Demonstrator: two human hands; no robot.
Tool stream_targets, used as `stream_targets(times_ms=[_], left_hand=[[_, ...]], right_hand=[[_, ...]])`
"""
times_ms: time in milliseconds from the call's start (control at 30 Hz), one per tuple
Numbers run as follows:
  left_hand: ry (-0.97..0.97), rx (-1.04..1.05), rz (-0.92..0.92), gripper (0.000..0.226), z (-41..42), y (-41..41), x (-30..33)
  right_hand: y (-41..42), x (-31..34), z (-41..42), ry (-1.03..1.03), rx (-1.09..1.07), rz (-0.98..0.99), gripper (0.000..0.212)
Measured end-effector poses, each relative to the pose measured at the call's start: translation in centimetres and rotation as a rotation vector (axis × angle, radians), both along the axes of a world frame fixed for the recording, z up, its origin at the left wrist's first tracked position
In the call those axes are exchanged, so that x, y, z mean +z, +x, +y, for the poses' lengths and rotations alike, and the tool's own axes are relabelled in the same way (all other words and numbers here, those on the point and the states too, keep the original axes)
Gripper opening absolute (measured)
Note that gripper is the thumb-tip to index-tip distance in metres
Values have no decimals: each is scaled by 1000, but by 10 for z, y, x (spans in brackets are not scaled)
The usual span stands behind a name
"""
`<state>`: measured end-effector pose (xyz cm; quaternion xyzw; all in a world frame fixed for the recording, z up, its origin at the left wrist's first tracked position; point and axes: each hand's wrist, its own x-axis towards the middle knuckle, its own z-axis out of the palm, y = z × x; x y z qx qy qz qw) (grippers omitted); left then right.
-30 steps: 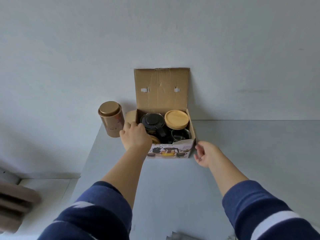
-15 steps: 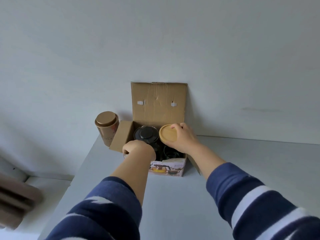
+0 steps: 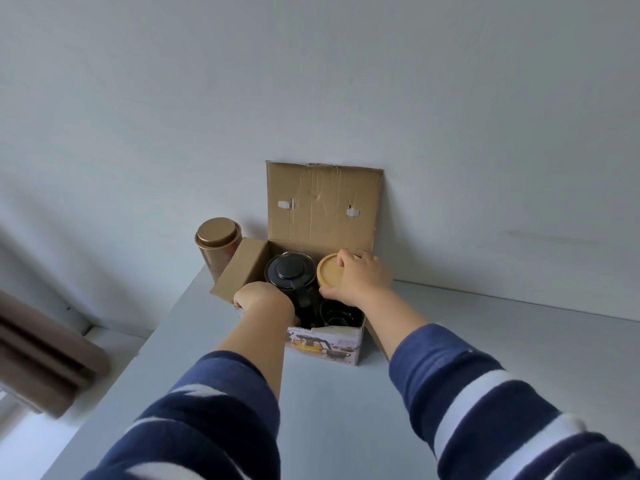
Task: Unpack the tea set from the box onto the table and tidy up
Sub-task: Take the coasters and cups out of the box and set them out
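An open cardboard box stands against the wall at the back of the grey table, its lid flap upright. Inside are a black-lidded teapot, a round wooden-lidded piece and dark glass cups toward the front. My right hand is closed over the wooden lid, fingers around its rim. My left hand grips the box's front left edge beside the teapot; its fingertips are hidden.
A copper tea tin stands just left of the box, near the table's back left corner. The box's left side flap sticks out toward the tin. A brown object lies below the table's left edge.
My right hand moved from the box's front right corner up onto the wooden lid and closed on it. My left hand slid to the box's front left edge. The left flap folded outward.
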<state>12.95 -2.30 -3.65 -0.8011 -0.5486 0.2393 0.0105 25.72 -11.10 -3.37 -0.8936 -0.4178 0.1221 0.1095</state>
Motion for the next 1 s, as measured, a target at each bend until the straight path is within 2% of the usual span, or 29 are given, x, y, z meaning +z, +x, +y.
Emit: stream_targets(times_ms=[133, 300, 367, 467, 533, 567, 667, 733, 833, 1000], left_hand=[[21, -66, 4, 34, 4, -7, -1], [-49, -144, 22, 34, 9, -17, 6], [-77, -179, -31, 39, 12, -22, 9], [-230, -175, -175, 59, 22, -29, 14], [-275, -190, -207, 46, 26, -33, 17], [-259, -177, -215, 37, 28, -35, 16], [-44, -429, -163, 26, 31, -38, 13], [18, -575, -183, 26, 29, -39, 15], [68, -672, -198, 33, 17, -42, 35], [166, -786, -258, 31, 16, -62, 77]], right_hand=[[1, -1, -4, 0, 12, -38, 63], [-2, -1, -6, 7, 16, -69, 64], [-2, -1, -7, 4, 16, -80, 63], [-2, -1, -7, 1, 25, -84, 63], [-3, 0, -7, 4, 24, -85, 61], [-4, -1, -6, 5, 20, -86, 61], [-7, 1, -6, -11, 19, -102, 60], [-9, 7, -5, -24, 23, -136, 60], [-14, 19, -5, -35, 17, -187, 61], [-23, 45, -15, 8, -25, -169, 58]])
